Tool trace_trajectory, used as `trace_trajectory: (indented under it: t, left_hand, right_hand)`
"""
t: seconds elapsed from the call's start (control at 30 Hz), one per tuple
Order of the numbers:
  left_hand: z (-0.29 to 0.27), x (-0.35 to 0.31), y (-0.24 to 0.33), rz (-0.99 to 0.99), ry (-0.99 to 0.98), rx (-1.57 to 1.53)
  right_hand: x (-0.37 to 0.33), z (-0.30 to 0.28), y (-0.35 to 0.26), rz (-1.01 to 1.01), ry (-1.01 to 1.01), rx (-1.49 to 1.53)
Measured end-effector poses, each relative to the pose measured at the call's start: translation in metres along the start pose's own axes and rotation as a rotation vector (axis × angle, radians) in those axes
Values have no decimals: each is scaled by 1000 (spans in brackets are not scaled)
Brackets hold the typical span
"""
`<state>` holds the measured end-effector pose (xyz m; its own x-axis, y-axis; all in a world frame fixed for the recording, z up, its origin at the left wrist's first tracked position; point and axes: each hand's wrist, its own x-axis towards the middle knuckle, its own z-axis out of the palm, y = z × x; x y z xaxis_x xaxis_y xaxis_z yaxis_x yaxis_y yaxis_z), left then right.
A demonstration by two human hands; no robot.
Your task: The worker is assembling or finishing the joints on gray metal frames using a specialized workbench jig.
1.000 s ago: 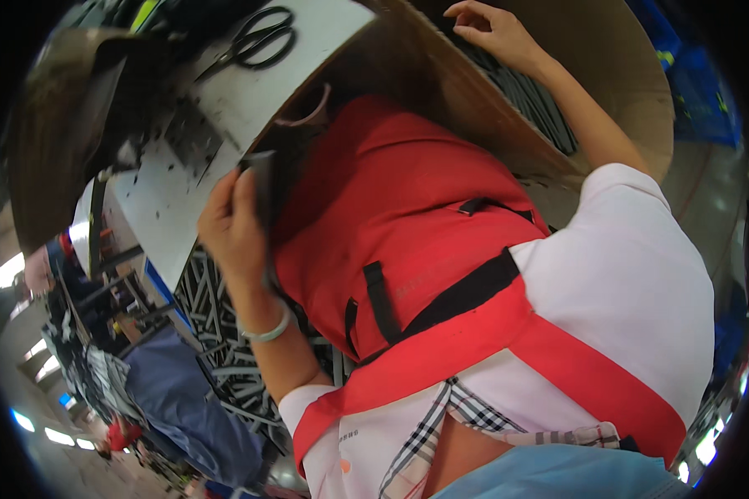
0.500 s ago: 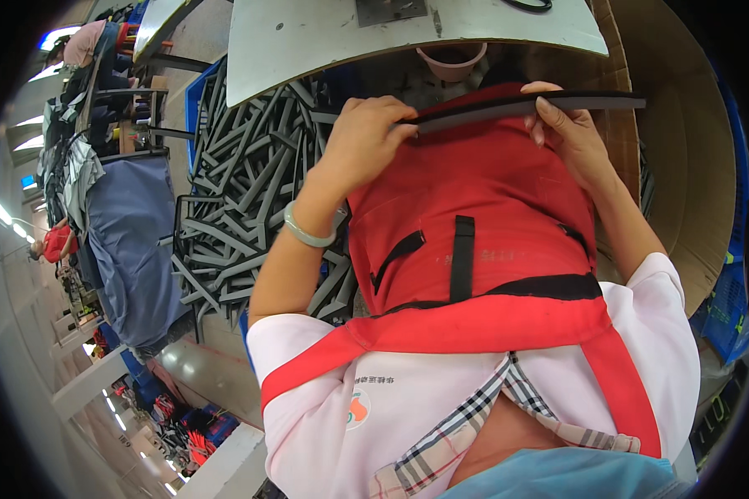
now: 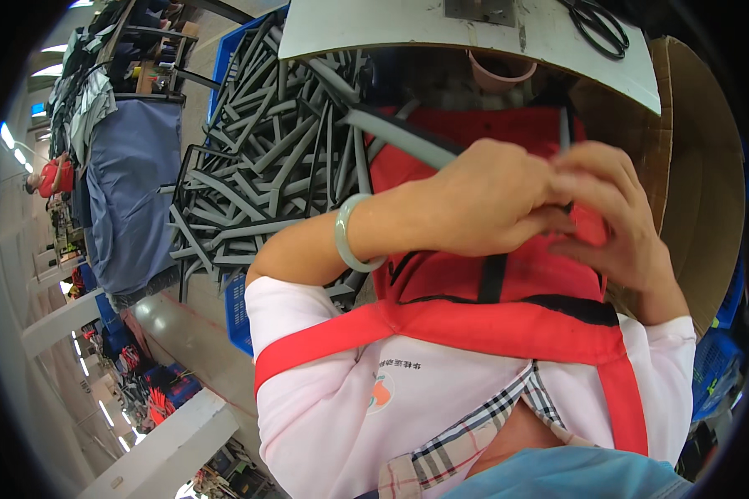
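Note:
My left hand (image 3: pixel 503 200), with a pale bracelet on its wrist, is closed on a long grey strip (image 3: pixel 408 140) with a black edge. One length of the strip slants from the hand up to the left. A narrow grey and black length (image 3: pixel 565 129) stands up behind the fingers of my right hand; whether it is the same piece, bent round, I cannot tell. My right hand (image 3: pixel 616 216) meets the left fingertips, its fingers curled and smeared by motion. Both hands are over the red apron (image 3: pixel 441 279) on my lap.
A blue crate (image 3: pixel 238 308) heaped with grey strips (image 3: pixel 258 175) stands at my left. Ahead is a white tabletop (image 3: pixel 374 29) with black scissors (image 3: pixel 597 29), and a pink bucket (image 3: pixel 501 75) below. A large cardboard box (image 3: pixel 703 166) is at my right.
The strip was stretched level between my hands, far forward. My hands have come together and closer to me, with the strip now slanting up to the left. The scissors show more fully.

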<state>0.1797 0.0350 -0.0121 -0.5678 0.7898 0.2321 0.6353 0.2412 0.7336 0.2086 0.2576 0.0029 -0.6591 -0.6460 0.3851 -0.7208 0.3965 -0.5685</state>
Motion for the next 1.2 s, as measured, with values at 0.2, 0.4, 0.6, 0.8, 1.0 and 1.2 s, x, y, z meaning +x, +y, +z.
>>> trace_trajectory:
  t: [0.2,0.4,0.6,0.8,1.0,1.2]
  left_hand:
    - [-54,17,-11,-410,-123,-424]
    - [-78,36,-45,-360,226,32]
    - [-107,70,-97,-369,369,-103]
    - [-112,83,-118,-445,391,-153]
    - [-117,87,-129,-435,411,-172]
    - [-120,95,-141,-372,411,-209]
  right_hand:
    - [24,0,46,260,-194,8]
    - [73,-22,89,145,6,-452]
    - [125,-32,133,218,104,-523]
    - [130,-33,159,29,186,-488]
    - [150,-42,146,293,-58,-617]
    - [153,-42,166,57,137,-515]
